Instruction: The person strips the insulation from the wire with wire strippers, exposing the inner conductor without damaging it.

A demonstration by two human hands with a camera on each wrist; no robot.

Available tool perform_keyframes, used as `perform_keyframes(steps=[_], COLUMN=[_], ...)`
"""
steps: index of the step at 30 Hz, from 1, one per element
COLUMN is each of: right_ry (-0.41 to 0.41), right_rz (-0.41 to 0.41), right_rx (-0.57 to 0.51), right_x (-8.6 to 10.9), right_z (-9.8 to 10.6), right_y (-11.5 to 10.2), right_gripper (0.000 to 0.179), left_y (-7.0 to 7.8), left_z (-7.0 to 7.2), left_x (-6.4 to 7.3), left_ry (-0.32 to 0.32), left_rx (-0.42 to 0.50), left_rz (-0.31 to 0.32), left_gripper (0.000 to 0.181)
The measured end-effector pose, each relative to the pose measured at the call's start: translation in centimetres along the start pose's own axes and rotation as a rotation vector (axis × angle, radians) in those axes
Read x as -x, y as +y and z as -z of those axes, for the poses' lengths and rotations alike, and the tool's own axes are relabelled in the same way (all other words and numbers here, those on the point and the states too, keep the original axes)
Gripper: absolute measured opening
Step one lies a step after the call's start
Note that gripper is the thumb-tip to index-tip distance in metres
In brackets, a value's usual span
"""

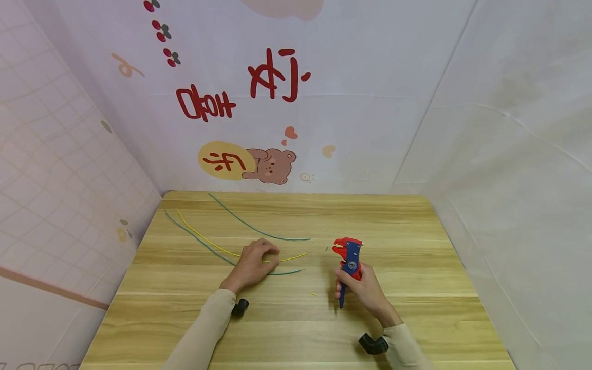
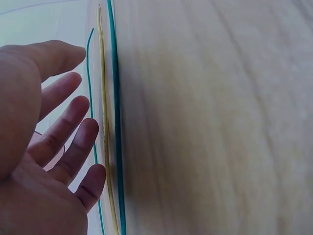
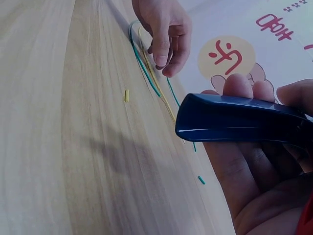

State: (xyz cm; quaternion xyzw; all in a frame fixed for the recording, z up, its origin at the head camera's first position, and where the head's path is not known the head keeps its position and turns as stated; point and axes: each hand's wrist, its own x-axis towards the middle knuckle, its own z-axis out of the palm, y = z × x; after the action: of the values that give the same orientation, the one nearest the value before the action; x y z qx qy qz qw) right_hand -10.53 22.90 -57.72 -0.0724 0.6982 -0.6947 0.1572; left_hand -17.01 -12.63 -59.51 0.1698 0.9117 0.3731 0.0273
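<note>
My right hand point(image 1: 367, 290) grips a red-and-blue wire stripper point(image 1: 353, 254), its red head facing the back of the table. In the right wrist view its dark blue handle point(image 3: 234, 118) covers part of the curled fingers. My left hand point(image 1: 253, 263) hovers over the wires with fingers relaxed and parted, holding nothing in the left wrist view. Beneath it run a yellow wire point(image 1: 293, 257) and a teal wire point(image 1: 287, 273), their middles partly hidden by the hand. Farther back lies another teal wire point(image 1: 277, 237), curving toward the back left.
A short teal offcut point(image 1: 327, 248) lies left of the stripper's head. A yellow offcut point(image 1: 313, 294) rests between the hands on the wooden table point(image 1: 277, 334). Printed white cloth walls point(image 1: 361, 103) border the table's back and sides.
</note>
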Motion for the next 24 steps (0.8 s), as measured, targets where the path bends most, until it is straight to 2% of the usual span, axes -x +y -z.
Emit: perform_keyframes(steps=[5,11,18,24], right_ry=[0.002,0.017,0.027,0.050], right_rz=[-0.001,0.000,-0.011,-0.026], right_rx=[-0.008,-0.005,-0.001,0.004], right_x=[0.1,0.3,0.5,0.8], right_z=[0.3,0.7,1.0,1.3], right_y=[0.3,0.7,1.0,1.1], right_gripper=[0.049,0.039,0.043,0.033], left_y=[0.1,0.2,0.4,0.9], left_z=[0.0,-0.1,-0.2,-0.1], left_x=[-0.2,-0.5,-1.2,-2.1], left_ry=[0.013,0.020,0.048,0.061], left_rx=[-0.002,0.017,0.002,-0.018], left_rz=[-0.020,-0.032,-0.066,-0.104], left_gripper=[0.028,0.036,0.037,0.035])
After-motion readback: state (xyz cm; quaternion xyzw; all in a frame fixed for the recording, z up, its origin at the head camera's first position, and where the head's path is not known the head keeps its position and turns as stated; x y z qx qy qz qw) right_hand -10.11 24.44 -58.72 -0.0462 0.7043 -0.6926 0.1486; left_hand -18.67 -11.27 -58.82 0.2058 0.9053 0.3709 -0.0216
